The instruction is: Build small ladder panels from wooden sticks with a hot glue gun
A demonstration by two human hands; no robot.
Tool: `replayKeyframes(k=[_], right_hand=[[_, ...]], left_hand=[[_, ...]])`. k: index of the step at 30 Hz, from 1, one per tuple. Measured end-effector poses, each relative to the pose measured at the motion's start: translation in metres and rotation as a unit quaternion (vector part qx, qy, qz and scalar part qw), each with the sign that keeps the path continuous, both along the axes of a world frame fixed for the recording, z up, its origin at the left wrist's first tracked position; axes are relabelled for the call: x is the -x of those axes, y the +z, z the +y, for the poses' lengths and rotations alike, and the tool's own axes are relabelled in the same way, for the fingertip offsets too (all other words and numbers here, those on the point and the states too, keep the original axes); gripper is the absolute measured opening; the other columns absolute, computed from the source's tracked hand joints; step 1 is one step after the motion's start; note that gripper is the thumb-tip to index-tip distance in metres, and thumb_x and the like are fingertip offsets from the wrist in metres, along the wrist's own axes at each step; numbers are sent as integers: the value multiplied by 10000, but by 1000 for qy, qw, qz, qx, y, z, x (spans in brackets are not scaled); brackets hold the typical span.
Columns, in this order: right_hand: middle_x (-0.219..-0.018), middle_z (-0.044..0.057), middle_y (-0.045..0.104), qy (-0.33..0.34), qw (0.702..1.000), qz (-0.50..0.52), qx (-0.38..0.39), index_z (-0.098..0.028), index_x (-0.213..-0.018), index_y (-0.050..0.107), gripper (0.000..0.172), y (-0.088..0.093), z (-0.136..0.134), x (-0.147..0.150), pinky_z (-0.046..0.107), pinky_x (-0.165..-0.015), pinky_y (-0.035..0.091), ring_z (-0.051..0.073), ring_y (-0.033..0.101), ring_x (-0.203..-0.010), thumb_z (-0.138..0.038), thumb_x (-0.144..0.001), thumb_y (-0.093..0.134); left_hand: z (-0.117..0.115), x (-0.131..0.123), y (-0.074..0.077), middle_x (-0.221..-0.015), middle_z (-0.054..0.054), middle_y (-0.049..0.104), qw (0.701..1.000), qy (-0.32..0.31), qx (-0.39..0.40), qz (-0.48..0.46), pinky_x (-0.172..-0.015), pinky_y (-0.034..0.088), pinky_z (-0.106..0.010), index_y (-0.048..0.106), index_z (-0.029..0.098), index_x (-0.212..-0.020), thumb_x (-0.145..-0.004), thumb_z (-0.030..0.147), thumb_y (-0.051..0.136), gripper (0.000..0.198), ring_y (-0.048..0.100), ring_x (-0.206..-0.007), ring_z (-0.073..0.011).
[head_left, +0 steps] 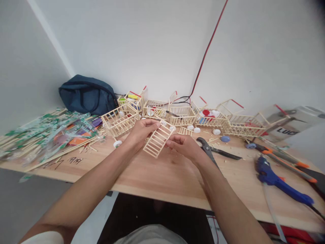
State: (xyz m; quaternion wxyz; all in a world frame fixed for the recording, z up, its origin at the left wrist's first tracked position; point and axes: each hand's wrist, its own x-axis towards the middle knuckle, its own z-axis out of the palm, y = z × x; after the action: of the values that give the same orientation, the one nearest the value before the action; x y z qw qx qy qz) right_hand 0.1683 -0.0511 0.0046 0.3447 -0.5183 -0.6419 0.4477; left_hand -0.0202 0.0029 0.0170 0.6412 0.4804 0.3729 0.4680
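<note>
A small slatted panel of wooden sticks (157,139), like a little ladder, is held up tilted over the table. My left hand (143,131) pinches its upper left corner between thumb and fingers. At its right edge, the fingertips of my right hand (184,145) close on the side stick. Behind the panel stand several miniature carts built of sticks, among them an open basket (120,120) to the left and a cart with a red handle (245,125) to the right. White round caps (196,130) lie just beyond my right hand.
Wrapped sticks (45,135) are heaped at the left, below a dark blue bag (87,95). On the right lie black-handled cutters (207,149), a knife blade (225,153), orange-handled pliers (289,159) and a blue glue gun (281,184). A red-black cable (208,47) runs down the wall.
</note>
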Motion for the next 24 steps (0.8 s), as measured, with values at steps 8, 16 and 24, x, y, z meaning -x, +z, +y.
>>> replayKeyframes(k=[8, 16, 24], right_hand=[[-657, -3, 621, -7, 1000, 0, -2, -179, -694, 648, 375, 0, -1, 2, 225, -489, 301, 78, 447, -519, -539, -798, 642], [-661, 8, 649, -49, 998, 33, -14, -186, -714, 649, 339, 5, -1, -5, 231, -497, 301, 85, 457, -515, -519, -777, 656], [-653, 11, 627, -145, 985, 74, -50, -178, -735, 658, 381, 7, 1, -14, 243, -487, 268, 83, 380, -497, -558, -736, 684]], left_hand=[[0, -1, -4, -728, -24, 687, 1000, -26, -14, -1, -609, 490, -260, 721, 127, -833, -609, 396, 847, 371, 612, -605, -119], [0, 6, 5, -851, -86, 735, 995, -99, -18, 24, -750, 516, -300, 737, 130, -955, -785, 495, 699, 405, 665, -751, -151], [-1, 10, 12, -939, -64, 720, 963, -175, -126, 160, -649, 473, -219, 741, 153, -1002, -796, 432, 693, 350, 623, -783, -131]])
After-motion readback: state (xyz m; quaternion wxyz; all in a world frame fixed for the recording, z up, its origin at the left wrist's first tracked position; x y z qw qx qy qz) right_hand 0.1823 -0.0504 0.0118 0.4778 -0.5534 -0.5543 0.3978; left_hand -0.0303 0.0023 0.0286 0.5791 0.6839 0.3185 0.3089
